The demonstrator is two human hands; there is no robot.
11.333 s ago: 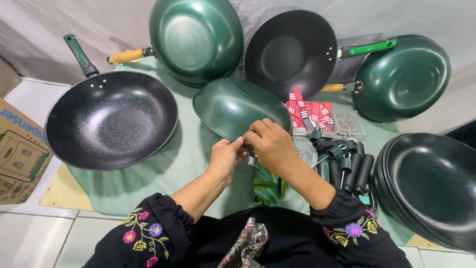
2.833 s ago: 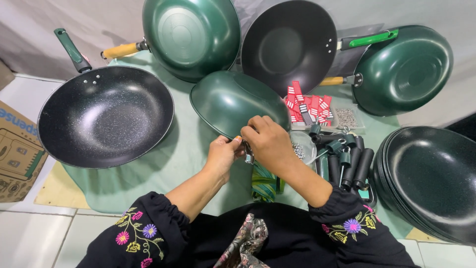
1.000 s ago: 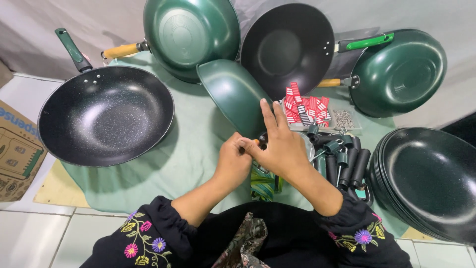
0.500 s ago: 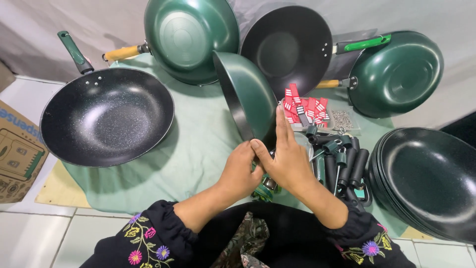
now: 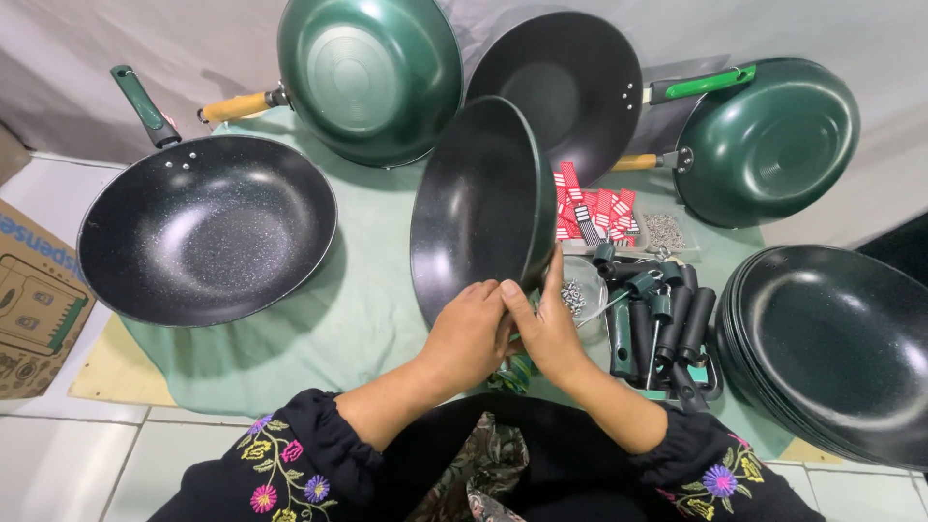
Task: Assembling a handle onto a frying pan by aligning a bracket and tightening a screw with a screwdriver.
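A green wok pan without a handle (image 5: 478, 208) stands on its edge in front of me, its dark speckled inside turned to the left. My left hand (image 5: 471, 333) grips its near rim from the left. My right hand (image 5: 547, 324) clasps the same spot from the right, fingers pointing up along the pan's green back. Both hands touch each other at the rim. Whatever small part lies between the fingers is hidden.
A large black wok with a green handle (image 5: 208, 227) lies at left. Three more woks (image 5: 372, 77) (image 5: 565, 82) (image 5: 773, 135) lean at the back. A stack of handle-less pans (image 5: 831, 348) sits at right. Black-green handles (image 5: 662, 324), red packets (image 5: 594, 208) and screws (image 5: 665, 230) lie between. A cardboard box (image 5: 34, 304) stands far left.
The pan was lying bottom-up under my hands. It has been tipped up and turned on its edge, so its dark inside now faces left. Both hands stayed at the near rim.
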